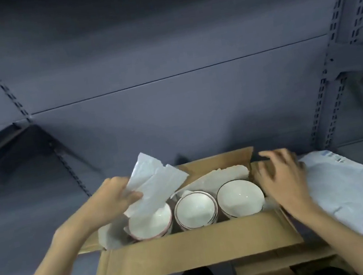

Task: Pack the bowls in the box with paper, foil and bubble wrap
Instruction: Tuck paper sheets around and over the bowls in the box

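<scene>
An open cardboard box [192, 248] sits on a grey shelf in front of me. Three white bowls stand in a row inside: the left bowl [151, 224] with a reddish rim, the middle bowl [195, 211], and the right bowl [239, 197] with a dark rim. White paper lines the box behind them. My left hand [112, 201] grips a folded white paper sheet [154, 186] above the left bowl. My right hand [280, 176] hovers over the box's right flap with fingers spread, blurred, holding nothing that I can see.
A stack of white paper sheets [339, 189] lies right of the box. Another cardboard box [278, 271] sits lower right. Grey metal shelving uprights [330, 82] and a grey back panel stand behind. A dark bracket [14, 162] is at the left.
</scene>
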